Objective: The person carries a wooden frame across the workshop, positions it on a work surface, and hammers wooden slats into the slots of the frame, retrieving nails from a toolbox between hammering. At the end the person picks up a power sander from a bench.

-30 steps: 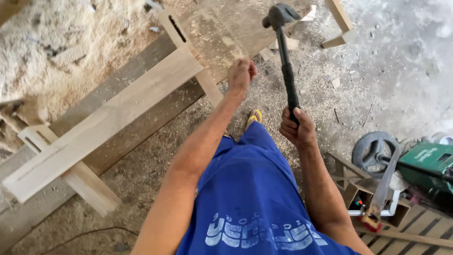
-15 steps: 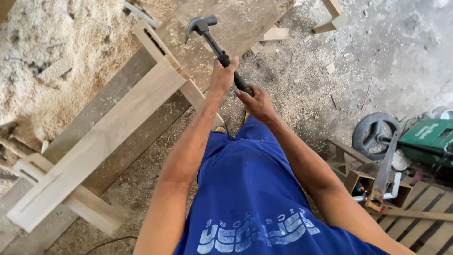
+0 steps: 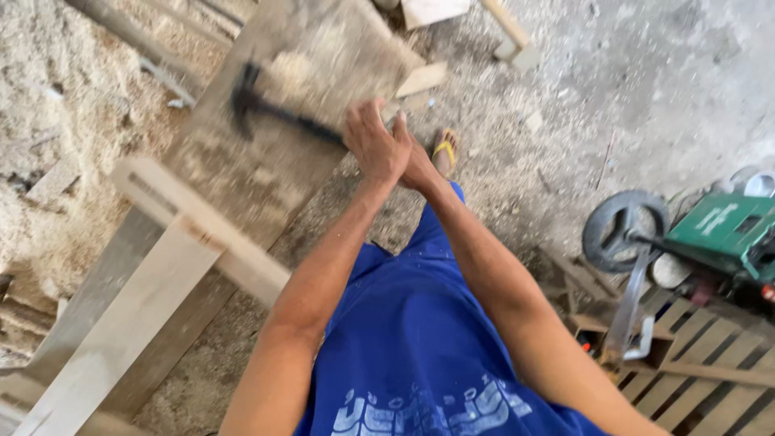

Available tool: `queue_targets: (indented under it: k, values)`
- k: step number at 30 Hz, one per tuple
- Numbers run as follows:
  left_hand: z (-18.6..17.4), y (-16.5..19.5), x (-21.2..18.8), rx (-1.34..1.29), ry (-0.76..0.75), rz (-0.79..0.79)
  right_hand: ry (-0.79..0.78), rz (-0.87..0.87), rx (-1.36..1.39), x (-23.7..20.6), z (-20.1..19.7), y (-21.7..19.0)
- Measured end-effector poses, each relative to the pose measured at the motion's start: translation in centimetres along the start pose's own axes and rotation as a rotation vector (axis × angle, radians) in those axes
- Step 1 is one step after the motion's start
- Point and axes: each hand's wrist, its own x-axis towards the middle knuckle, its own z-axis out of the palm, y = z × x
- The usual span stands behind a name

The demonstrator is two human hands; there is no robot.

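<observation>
Two-handed hammer stroke over a pale timber joint.

Left hand [image 3: 373, 144] is wrapped shut around the dark hammer [image 3: 274, 109] handle; right hand [image 3: 420, 165] is closed just behind and touching it, its fingers largely hidden. The hammer head blurs up-left of the hands, above a wide grey plank [image 3: 274, 153]. Judgement: keep both wrists aligned and land the face flat on the pale cross-piece [image 3: 202, 230], which lies below-left of the hammer, jointed to a long pale board [image 3: 121, 331]. Ground is concrete under sawdust [image 3: 48, 121], left of the hammer. A green power tool [image 3: 722, 230] and wheel [image 3: 626, 230] sit well right; a sandalled foot [image 3: 443, 150] is near the hands.
</observation>
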Motion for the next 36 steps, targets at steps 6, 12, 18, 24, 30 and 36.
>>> queue_targets:
  k: [6,12,18,24,30,36]
  values:
    - [14.4,5.8,4.7,-0.213,-0.208,0.041,0.189,0.571,-0.125,3.9,-13.3,10.1]
    - [22.8,5.6,8.3,-0.220,-0.208,-0.238,0.260,0.565,-0.258,12.1,-16.3,22.3]
    - [31.0,1.1,13.3,-0.353,-0.063,-0.468,0.398,0.352,-0.313,23.0,-11.0,34.6]
    - [37.9,-6.6,16.4,-0.351,-0.033,-0.464,0.304,0.255,-0.427,31.9,-3.5,46.7]
    - [42.1,-13.2,19.3,-0.292,-0.047,-0.351,0.202,0.154,-0.618,37.7,1.1,53.9]
    - [43.1,-15.6,20.7,-0.282,-0.065,-0.316,0.201,0.004,-0.872,39.3,2.2,57.4]
